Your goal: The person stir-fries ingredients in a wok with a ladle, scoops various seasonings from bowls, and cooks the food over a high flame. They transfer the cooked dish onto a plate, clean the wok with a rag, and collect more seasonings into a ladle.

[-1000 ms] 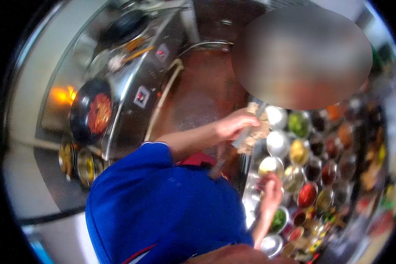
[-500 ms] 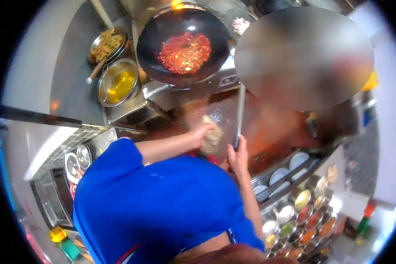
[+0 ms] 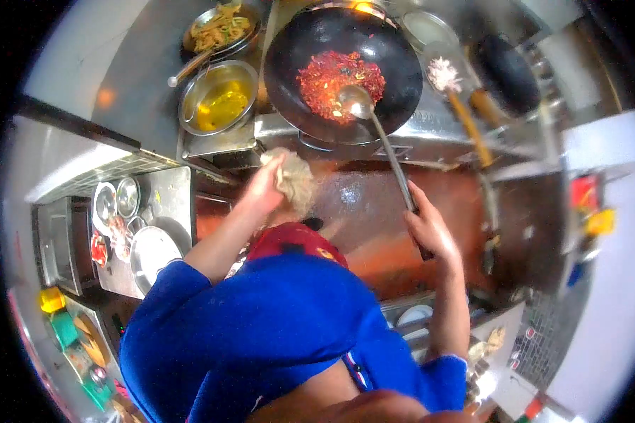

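Observation:
My right hand (image 3: 430,225) is closed around the dark handle of a long metal ladle (image 3: 360,103). The ladle's bowl rests among chopped red chillies (image 3: 331,74) in a large black wok (image 3: 395,106) on the stove. In my left hand (image 3: 264,189) a crumpled beige cloth (image 3: 294,182) is bunched, held below the wok's front edge and apart from it. Flame (image 3: 363,7) shows behind the wok's far rim.
Left of the wok stand a metal bowl of yellow oil (image 3: 222,106) and a strainer of fried food (image 3: 222,32). A wooden-handled strainer (image 3: 462,106) with pale pieces and a second dark wok (image 3: 508,74) lie right. Plates (image 3: 415,315) sit at lower right.
The ladle's bowl now shows inside the wok among the chillies. My left hand has moved left with the cloth, and my right hand has shifted right. The view has turned.

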Demonstrator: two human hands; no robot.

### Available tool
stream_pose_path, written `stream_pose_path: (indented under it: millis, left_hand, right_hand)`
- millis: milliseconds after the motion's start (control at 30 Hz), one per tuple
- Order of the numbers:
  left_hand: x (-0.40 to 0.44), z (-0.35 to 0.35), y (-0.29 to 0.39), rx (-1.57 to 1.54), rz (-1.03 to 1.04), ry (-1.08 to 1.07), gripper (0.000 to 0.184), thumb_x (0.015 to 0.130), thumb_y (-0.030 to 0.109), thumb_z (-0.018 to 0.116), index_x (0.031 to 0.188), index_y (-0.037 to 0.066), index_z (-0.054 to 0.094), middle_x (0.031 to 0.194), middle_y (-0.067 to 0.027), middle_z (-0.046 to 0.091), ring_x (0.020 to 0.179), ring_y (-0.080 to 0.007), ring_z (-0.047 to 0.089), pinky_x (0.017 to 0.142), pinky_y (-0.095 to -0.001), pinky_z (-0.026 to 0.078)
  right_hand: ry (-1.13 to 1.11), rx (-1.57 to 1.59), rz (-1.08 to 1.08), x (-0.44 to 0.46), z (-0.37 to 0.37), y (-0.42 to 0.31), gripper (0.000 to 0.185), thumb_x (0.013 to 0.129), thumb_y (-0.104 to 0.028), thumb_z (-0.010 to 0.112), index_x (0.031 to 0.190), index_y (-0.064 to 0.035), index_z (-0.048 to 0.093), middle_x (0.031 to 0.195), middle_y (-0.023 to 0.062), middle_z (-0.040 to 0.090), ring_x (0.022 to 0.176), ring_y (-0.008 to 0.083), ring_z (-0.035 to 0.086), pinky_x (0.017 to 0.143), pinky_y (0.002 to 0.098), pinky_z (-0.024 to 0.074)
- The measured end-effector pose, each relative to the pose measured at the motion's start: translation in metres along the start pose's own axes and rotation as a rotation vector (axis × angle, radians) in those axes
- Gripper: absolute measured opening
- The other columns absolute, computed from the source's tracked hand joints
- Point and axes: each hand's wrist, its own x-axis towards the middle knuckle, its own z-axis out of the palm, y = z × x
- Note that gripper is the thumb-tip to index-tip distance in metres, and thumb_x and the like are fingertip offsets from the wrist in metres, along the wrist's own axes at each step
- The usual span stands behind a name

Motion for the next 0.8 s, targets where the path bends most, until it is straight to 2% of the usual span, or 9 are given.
stream_pose_path:
  millis: [100,133,267,333,400,467,667,733,800]
  left_hand:
    - [0.034,0.028,0.008,-0.021,0.087,-0.132,0.035,0.094,0.032,0.064,0.119,0.008,0.057,0.112,-0.0107,0.067,0.105,-0.0291,0.064,0.097,-0.0488,0.049]
    - [0.033,0.050,0.009,-0.003,0.086,-0.229,0.035,0.094,0.032,0.065,0.118,0.008,0.057,0.111,-0.0110,0.067,0.105,-0.0293,0.064,0.096,-0.0496,0.049]
    - [0.094,0.036,-0.014,-0.038,-0.154,-0.225,0.033,0.093,0.029,0.064,0.106,-0.001,0.061,0.102,-0.0206,0.069,0.094,-0.0371,0.068,0.091,-0.0543,0.054]
    - [0.081,0.060,-0.017,0.013,-0.092,-0.139,0.024,0.093,0.022,0.060,0.103,0.001,0.062,0.100,-0.0223,0.070,0.092,-0.0377,0.069,0.088,-0.0539,0.055]
    - [0.094,0.054,-0.028,-0.030,-0.061,-0.120,0.022,0.091,0.015,0.056,0.103,-0.002,0.060,0.101,-0.0235,0.069,0.091,-0.0389,0.068,0.086,-0.0539,0.056]
    - [0.091,0.057,-0.034,-0.041,-0.045,-0.048,0.023,0.089,0.011,0.054,0.103,-0.005,0.059,0.101,-0.0242,0.068,0.089,-0.0393,0.068,0.085,-0.0542,0.056]
    - [0.092,0.076,-0.037,-0.013,0.043,0.040,0.024,0.081,0.002,0.052,0.099,-0.012,0.059,0.097,-0.0247,0.068,0.085,-0.0380,0.069,0.078,-0.0512,0.059]
    - [0.089,0.086,-0.036,0.022,0.111,0.066,0.023,0.080,0.000,0.052,0.098,-0.012,0.059,0.096,-0.0251,0.068,0.083,-0.0374,0.070,0.077,-0.0501,0.059]
    - [0.096,0.080,-0.040,0.029,0.175,0.071,0.024,0.077,-0.002,0.052,0.098,-0.012,0.059,0.094,-0.0246,0.068,0.081,-0.0361,0.070,0.076,-0.0496,0.060]
  right_hand:
    - [-0.096,0.134,0.078,0.070,0.006,0.002,0.065,0.089,-0.010,0.054,0.151,-0.0101,0.035,0.098,0.0109,0.065,0.067,0.0156,0.058,0.060,0.0331,0.0495]
    - [-0.001,0.256,-0.057,0.099,0.021,0.029,0.065,0.091,-0.009,0.052,0.153,-0.0160,0.033,0.076,0.0021,0.055,0.057,0.0121,0.051,0.048,0.0298,0.0442]
    - [0.155,0.445,0.128,0.091,0.070,0.005,0.065,0.092,-0.007,0.050,0.152,-0.0174,0.026,0.072,0.0045,0.053,0.050,0.0139,0.051,0.042,0.0306,0.0433]
    - [0.095,0.602,0.233,0.070,0.108,-0.002,0.065,0.092,-0.006,0.052,0.151,-0.0179,0.027,0.067,0.0040,0.052,0.048,0.0139,0.051,0.040,0.0305,0.0426]
    - [-0.161,0.814,0.333,0.060,0.085,-0.057,0.062,0.093,-0.008,0.054,0.150,-0.0175,0.031,0.072,0.0028,0.053,0.050,0.0124,0.051,0.040,0.0288,0.0421]
    - [-0.199,0.934,0.231,0.111,0.074,-0.034,0.060,0.095,-0.009,0.056,0.150,-0.0172,0.034,0.074,0.0015,0.053,0.051,0.0107,0.050,0.041,0.0271,0.0410]
    - [-0.007,0.601,0.284,0.099,0.067,-0.024,0.065,0.093,-0.008,0.051,0.151,-0.0143,0.023,0.065,0.0036,0.051,0.046,0.0138,0.049,0.038,0.0290,0.0417]
    - [-0.140,0.809,0.422,0.064,0.067,-0.071,0.064,0.094,-0.007,0.051,0.151,-0.0137,0.025,0.067,0.0032,0.052,0.045,0.0128,0.049,0.038,0.0285,0.0424]
    - [-0.186,0.788,0.380,0.098,0.055,-0.067,0.063,0.094,-0.006,0.051,0.151,-0.0137,0.026,0.067,0.0029,0.051,0.046,0.0119,0.049,0.038,0.0279,0.0424]
